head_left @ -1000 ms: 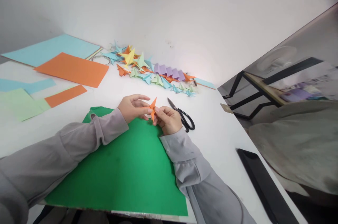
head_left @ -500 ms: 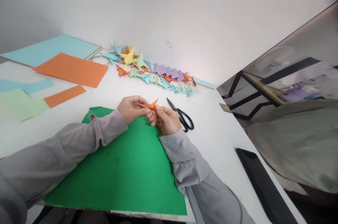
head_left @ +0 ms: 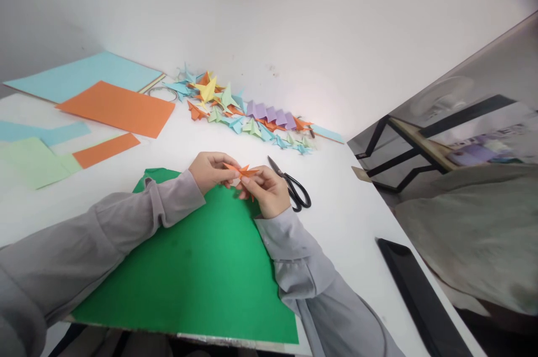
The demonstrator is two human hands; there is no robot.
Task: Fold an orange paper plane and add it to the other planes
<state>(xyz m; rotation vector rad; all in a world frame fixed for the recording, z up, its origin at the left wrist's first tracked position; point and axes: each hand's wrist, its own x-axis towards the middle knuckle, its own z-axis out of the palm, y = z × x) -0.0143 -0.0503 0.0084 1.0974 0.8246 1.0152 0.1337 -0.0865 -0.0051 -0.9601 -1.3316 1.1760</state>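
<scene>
Between both hands is a small orange origami crane (head_left: 244, 170) with thin pointed folds. My left hand (head_left: 211, 171) pinches its left side with thumb and fingers. From the right, my right hand (head_left: 269, 188) grips the other side, its thumb over the folds. Parts of the crane are hidden behind the fingers. Both hands are above the far edge of a green sheet (head_left: 202, 267) that covers the near part of the table. Black-handled scissors (head_left: 290, 184) lie just beyond my right hand, blades pointing away.
Colourful folded paper cranes (head_left: 210, 91) and a purple pleated piece (head_left: 271, 114) lie along the wall. At left are a large orange sheet (head_left: 117, 107), a blue sheet (head_left: 92, 75), an orange strip (head_left: 107, 149) and green paper (head_left: 31, 161). A black tray-like object (head_left: 420, 295) sits at the right edge.
The orange crane's upright point, raised before, now leans over to the right, and my right thumb has shifted on it. My left hand keeps its pinch. The view has shifted slightly.
</scene>
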